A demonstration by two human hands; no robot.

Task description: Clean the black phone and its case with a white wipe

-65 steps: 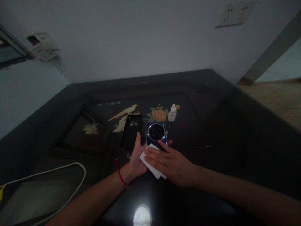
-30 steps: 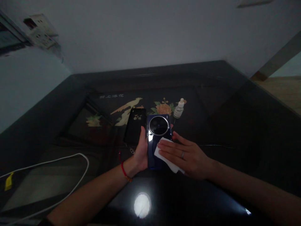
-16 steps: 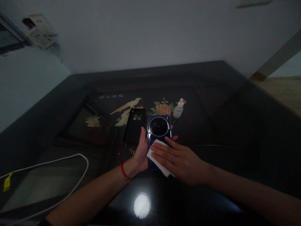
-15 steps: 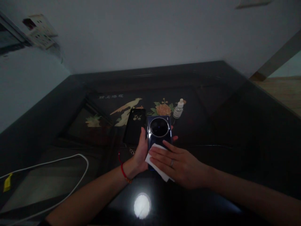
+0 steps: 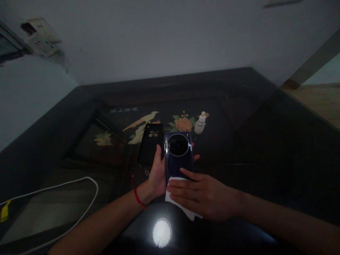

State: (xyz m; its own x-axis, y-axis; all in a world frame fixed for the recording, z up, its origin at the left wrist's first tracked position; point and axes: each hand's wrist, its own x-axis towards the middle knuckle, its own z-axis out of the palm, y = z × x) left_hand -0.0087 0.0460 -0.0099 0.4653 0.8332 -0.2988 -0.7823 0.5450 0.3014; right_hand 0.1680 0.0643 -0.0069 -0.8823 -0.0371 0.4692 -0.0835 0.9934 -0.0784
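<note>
A dark blue smartphone (image 5: 178, 163) with a large round camera ring is held back side up by my left hand (image 5: 157, 175). The left thumb lies along its left edge, and fingertips show past its right edge. My right hand (image 5: 198, 194) presses a folded white tissue (image 5: 183, 207) flat on the phone's lower end, which the tissue and fingers hide. A black phone case (image 5: 150, 145) lies on the table just left of the phone. Beyond the phone's upper right corner stands a small clear dropper bottle (image 5: 200, 124) with a white cap.
The glossy dark table (image 5: 247, 117) bears a bird-and-flower picture and a bright round light reflection. A white cable (image 5: 87, 209) with a yellow tag (image 5: 4, 211) loops at the left. Power sockets (image 5: 42, 42) hang at the upper left, near the wall (image 5: 159, 39).
My right hand has slid the tissue down towards the phone's lower end, baring more of its back. The left hand keeps its hold on the phone.
</note>
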